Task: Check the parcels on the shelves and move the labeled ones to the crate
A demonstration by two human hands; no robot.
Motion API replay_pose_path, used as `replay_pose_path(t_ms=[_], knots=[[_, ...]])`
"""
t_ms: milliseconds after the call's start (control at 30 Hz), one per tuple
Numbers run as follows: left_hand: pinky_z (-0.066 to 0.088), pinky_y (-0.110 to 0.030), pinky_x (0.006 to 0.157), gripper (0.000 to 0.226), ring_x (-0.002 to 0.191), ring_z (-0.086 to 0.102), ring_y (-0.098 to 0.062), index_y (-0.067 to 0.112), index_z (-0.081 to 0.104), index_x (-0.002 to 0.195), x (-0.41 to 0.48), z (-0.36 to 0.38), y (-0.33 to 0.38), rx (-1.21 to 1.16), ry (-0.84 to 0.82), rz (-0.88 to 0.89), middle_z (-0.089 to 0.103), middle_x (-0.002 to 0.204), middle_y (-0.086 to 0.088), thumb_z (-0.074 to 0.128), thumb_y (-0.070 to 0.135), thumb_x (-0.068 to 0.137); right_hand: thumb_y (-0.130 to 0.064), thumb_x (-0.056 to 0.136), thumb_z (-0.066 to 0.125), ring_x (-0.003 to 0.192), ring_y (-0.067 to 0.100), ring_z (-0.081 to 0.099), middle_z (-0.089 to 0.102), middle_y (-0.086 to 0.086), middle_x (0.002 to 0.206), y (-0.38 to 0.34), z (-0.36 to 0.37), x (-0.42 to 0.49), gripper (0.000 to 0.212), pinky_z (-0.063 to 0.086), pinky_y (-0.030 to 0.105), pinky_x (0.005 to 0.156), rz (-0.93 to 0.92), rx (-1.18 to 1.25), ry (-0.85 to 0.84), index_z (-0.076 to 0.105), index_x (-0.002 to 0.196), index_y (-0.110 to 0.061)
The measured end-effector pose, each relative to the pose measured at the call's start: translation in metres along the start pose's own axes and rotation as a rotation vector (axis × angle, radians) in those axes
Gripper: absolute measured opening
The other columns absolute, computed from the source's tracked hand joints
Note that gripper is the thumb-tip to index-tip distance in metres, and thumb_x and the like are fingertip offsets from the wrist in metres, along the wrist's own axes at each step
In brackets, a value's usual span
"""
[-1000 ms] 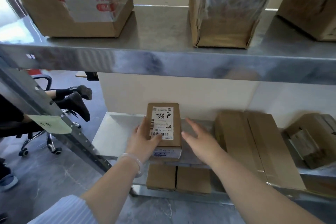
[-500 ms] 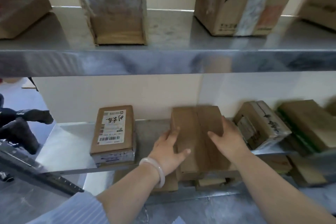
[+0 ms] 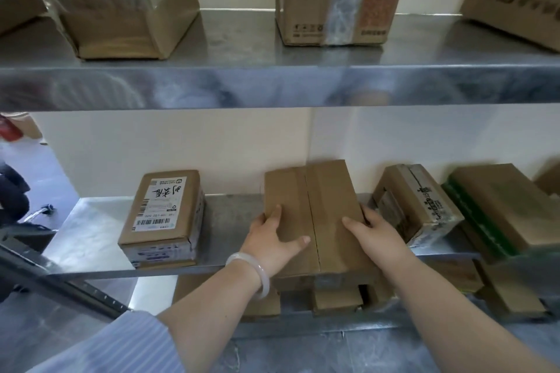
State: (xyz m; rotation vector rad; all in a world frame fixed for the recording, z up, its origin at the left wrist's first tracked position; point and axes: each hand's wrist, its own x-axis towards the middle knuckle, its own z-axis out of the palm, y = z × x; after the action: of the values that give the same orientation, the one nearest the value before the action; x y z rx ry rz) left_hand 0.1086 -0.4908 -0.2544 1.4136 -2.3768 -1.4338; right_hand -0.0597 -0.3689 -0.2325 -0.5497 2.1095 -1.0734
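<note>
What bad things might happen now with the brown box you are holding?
The plain box sticks out past the shelf edge, so it might slip from the left hand and right hand onto boxes below. The right hand sits close beside the neighbouring parcel and may nudge it. The labelled parcel could be forgotten.

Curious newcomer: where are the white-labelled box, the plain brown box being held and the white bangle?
Small white-labelled cardboard box (image 3: 158, 205): head view, its label.
Plain brown cardboard box (image 3: 327, 191): head view, top face.
White bangle (image 3: 259, 270): head view, its band.

Soft daylight, blurred wide-angle edges
</note>
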Motion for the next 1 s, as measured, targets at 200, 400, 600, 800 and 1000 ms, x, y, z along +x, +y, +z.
replay_pose_path(t_ms=[200,400,600,800,1000], knots=[[0.027,-0.043,0.118,0.106,0.146,0.022,-0.030,0.039,0.001,0.155,0.001,0.013,0.016,0.054,-0.030,-0.065,0.005,0.162,-0.001,0.057,0.078,0.074,-0.025,0.093,0.058,0.091,0.001,0.061,0.064,-0.015,0.105,-0.019,-0.017,-0.006,0.036,0.046,0.015,0.069,-0.153,0.007,-0.006,0.054,0.127,-0.037],[0.029,-0.041,0.116,0.081,0.143,0.022,-0.025,0.038,0.024,0.152,-0.011,0.009,0.034,0.106,0.080,0.118,0.020,0.155,0.004,0.052,0.071,0.083,-0.035,0.094,0.056,0.104,0.012,0.057,0.062,-0.006,0.119,-0.026,-0.015,-0.011,0.030,0.045,0.030,0.093,-0.196,0.060,0.045,0.064,0.123,-0.030],[0.038,-0.037,0.108,0.086,0.134,0.041,-0.024,0.044,0.024,0.150,-0.023,-0.010,0.043,-0.158,0.123,0.086,0.023,0.152,0.006,0.055,0.076,0.077,-0.036,0.094,0.058,0.096,0.009,0.056,0.058,-0.013,0.110,-0.033,-0.007,-0.014,0.046,0.043,0.029,0.086,-0.145,0.148,-0.078,0.049,0.139,-0.034],[0.047,-0.031,0.101,0.071,0.117,0.056,-0.008,0.055,0.034,0.143,-0.030,-0.024,0.043,-0.270,0.173,0.175,0.044,0.135,0.017,0.065,0.054,0.079,-0.027,0.099,0.050,0.110,0.004,0.049,0.051,-0.017,0.127,-0.044,0.008,-0.022,0.046,0.037,0.020,0.088,-0.293,0.144,-0.067,0.043,0.144,-0.034],[0.053,-0.035,0.096,0.070,0.115,0.058,-0.007,0.049,0.029,0.147,-0.033,-0.036,0.032,-0.342,0.179,0.177,0.055,0.133,0.018,0.065,0.040,0.087,-0.027,0.100,0.048,0.111,-0.004,0.051,0.053,-0.021,0.129,-0.051,0.019,-0.027,0.039,0.039,0.013,0.085,-0.384,0.215,-0.101,0.049,0.138,-0.037]])
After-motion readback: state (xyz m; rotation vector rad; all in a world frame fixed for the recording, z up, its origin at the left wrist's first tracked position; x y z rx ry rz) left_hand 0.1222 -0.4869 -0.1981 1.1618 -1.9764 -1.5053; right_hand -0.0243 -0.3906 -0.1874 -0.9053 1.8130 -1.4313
